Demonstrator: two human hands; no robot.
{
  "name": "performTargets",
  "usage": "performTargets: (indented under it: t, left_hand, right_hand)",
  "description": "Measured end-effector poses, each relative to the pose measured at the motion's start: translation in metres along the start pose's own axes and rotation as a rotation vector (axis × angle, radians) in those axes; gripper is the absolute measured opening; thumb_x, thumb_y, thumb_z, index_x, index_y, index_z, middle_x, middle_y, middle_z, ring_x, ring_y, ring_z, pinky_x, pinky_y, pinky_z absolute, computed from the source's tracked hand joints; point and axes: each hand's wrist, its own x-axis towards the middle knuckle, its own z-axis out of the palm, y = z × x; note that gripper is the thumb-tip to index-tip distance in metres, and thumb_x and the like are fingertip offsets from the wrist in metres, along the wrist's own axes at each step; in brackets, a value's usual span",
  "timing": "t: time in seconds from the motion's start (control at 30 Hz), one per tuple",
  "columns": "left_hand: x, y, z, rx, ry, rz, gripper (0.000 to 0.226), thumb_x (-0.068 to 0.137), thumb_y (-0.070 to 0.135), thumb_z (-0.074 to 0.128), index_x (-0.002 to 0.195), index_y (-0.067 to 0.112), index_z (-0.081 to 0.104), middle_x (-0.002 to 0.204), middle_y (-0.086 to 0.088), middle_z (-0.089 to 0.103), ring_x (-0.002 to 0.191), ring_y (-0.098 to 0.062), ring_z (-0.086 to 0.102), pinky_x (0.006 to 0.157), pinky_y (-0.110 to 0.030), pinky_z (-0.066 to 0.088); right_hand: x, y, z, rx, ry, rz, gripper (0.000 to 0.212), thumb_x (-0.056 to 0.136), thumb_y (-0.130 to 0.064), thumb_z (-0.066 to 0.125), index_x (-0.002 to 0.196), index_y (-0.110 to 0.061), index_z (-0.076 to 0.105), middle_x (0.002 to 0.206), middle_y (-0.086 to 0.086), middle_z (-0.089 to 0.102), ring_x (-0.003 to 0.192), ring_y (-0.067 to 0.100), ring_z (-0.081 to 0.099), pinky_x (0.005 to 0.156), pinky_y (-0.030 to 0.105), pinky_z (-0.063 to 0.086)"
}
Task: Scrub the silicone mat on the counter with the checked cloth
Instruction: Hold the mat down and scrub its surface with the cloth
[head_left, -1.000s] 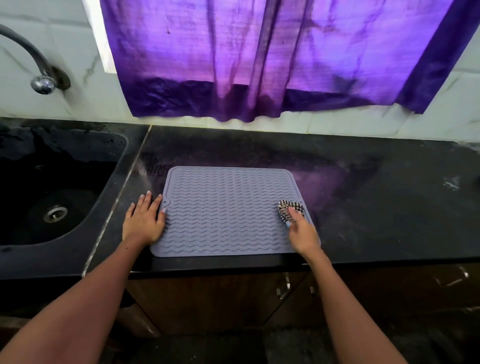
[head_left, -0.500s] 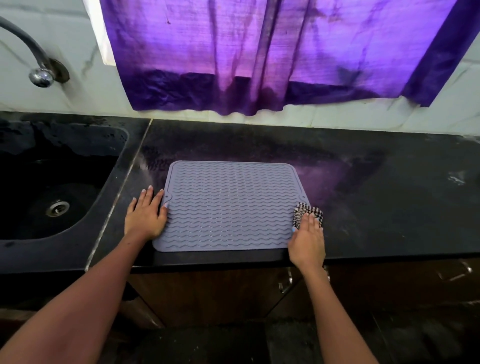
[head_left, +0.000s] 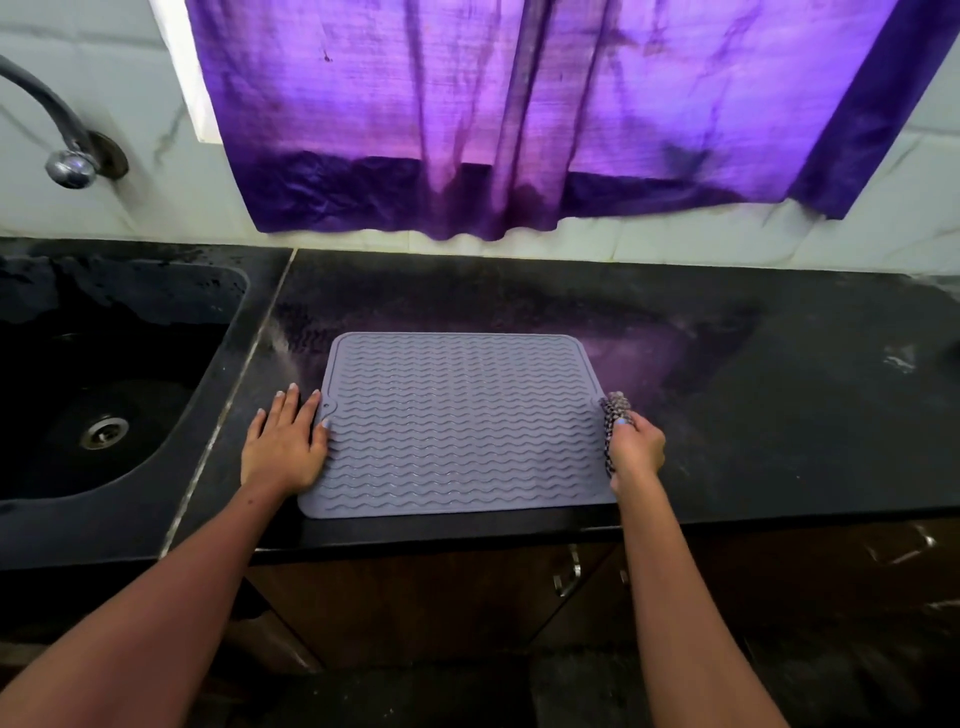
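Matt grey wave-ribbed silicone mat lies on glossy black stone counter.

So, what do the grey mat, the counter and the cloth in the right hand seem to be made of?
The mat looks like soft matte silicone or rubber: wavy moulded ridges, rounded corners, lying flat. The counter seems to be polished dark stone, perhaps granite: it reflects the purple curtain faintly. The cloth appears to be woven fabric with a small check, bunched in the right hand.
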Motion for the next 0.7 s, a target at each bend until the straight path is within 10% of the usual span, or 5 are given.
performTargets:
  t: [0.37, 0.7]
  left_hand:
    - [0.003, -0.002, 0.005, 0.004, 0.026, -0.003, 0.052, 0.098, 0.038, 0.027, 0.147, 0.022, 0.022, 0.157, -0.005, 0.012, 0.145, -0.018, 0.007, 0.116, -0.038, 0.004]
    - [0.000, 0.001, 0.000, 0.005, 0.005, -0.004, 0.052, 0.098, 0.038, 0.025, 0.147, 0.022, 0.021, 0.157, -0.005, 0.011, 0.145, -0.018, 0.006, 0.117, -0.038, 0.004]
  right_hand:
    - [-0.007, 0.014, 0.042, -0.831, -0.263, -0.555, 0.057, 0.098, -0.018, 0.035, 0.150, -0.009, 0.011, 0.159, 0.007, 0.009, 0.147, 0.022, 0.004, 0.121, 0.036, 0.005]
    - [0.006, -0.016, 0.035, -0.573, -0.179, -0.355, 0.040, 0.095, -0.011, 0.042, 0.134, -0.010, 0.047, 0.135, 0.019, 0.050, 0.123, 0.036, 0.047, 0.098, 0.037, 0.040]
